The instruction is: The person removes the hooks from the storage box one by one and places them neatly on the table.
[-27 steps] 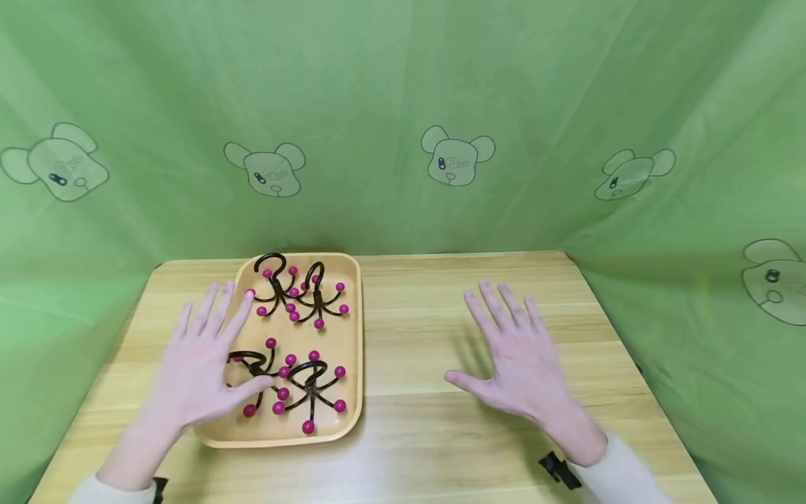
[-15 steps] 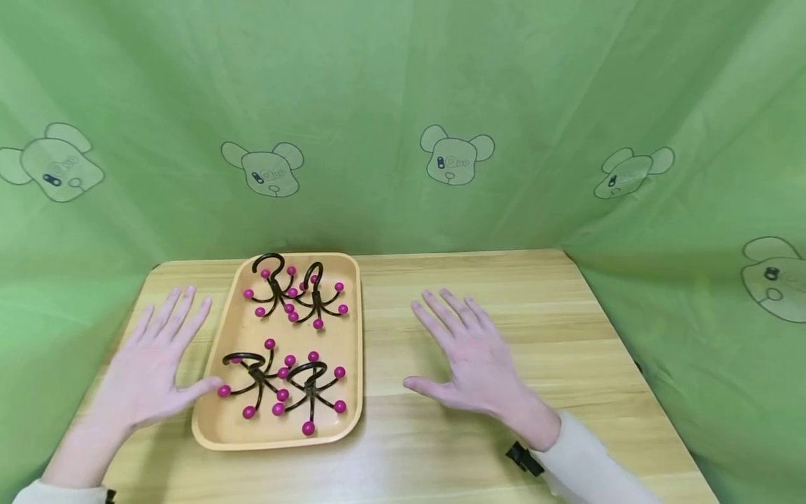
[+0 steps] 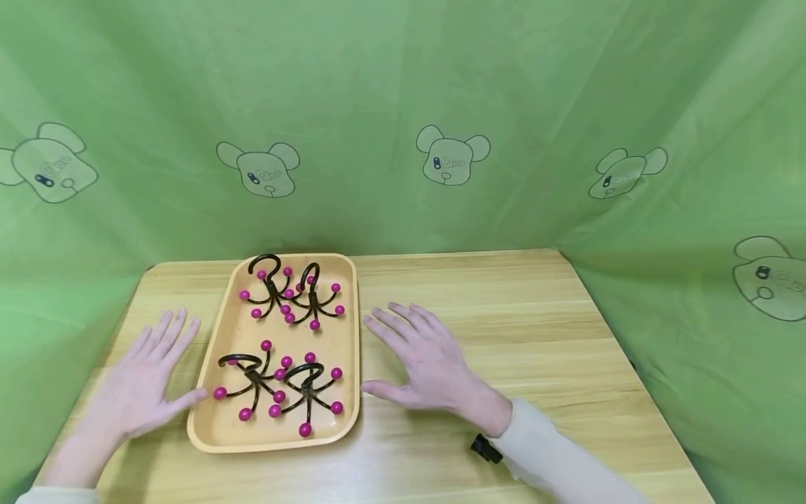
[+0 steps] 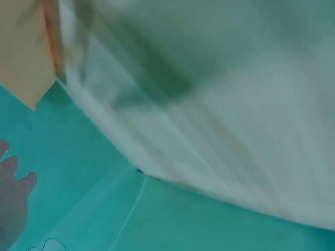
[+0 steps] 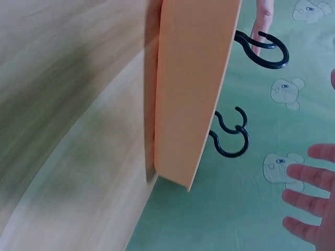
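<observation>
A shallow tan tray (image 3: pixel 302 343) stands left of the table's middle. Several black hooks with curved arms ending in magenta balls lie in it, two at the far end, among them a far-left hook (image 3: pixel 272 288), and two at the near end, among them a near-right hook (image 3: pixel 308 385). Just left of the tray, my left hand (image 3: pixel 135 392) hovers with straight, spread fingers and holds nothing. To the tray's right, my right hand (image 3: pixel 425 360) is held with extended fingers, apart from the tray and holding nothing. In the right wrist view, the tray's side wall (image 5: pixel 193 89) hides all but the hook tops.
The tray rests on a light wood-grain table (image 3: pixel 504 301). Behind and at both sides hangs a green curtain (image 3: pixel 359 84) printed with bear-head outlines. A black strap piece (image 3: pixel 486 449) sits at the right sleeve's cuff.
My left hand has moved left, off from above the tray to beside it. My right hand has moved left, close to the tray's right side. The hooks lie as before.
</observation>
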Motion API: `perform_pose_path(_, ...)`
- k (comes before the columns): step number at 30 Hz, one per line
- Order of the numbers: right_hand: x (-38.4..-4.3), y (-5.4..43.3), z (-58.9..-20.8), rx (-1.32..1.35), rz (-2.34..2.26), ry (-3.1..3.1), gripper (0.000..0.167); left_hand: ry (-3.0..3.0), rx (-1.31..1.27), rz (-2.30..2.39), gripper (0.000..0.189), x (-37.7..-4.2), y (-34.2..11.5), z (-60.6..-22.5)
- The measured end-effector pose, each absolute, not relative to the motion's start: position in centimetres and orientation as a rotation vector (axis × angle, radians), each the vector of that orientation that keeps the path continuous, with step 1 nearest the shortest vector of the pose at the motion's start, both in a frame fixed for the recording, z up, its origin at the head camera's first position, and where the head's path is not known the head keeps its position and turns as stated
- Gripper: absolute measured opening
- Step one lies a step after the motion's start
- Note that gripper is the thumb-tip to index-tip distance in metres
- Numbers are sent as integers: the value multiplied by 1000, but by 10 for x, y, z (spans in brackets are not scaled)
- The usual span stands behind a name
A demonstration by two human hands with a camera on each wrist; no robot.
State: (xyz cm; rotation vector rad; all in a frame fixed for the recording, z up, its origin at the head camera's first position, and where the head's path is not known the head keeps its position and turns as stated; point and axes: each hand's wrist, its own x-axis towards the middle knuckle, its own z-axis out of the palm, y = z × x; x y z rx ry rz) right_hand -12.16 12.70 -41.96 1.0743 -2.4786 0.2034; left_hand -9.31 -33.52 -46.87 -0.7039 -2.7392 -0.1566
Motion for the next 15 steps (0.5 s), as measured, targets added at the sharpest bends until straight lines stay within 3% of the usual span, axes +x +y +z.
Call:
perform_pose_path(5, -127, 113, -423, 1170, 201, -2427, 86, -2745, -703, -166, 113, -88, -333, -481)
perform_pose_path(15, -132, 84, -431, 1278, 143, -2360, 84, -2755, -685, -194, 112, -84, -331, -494)
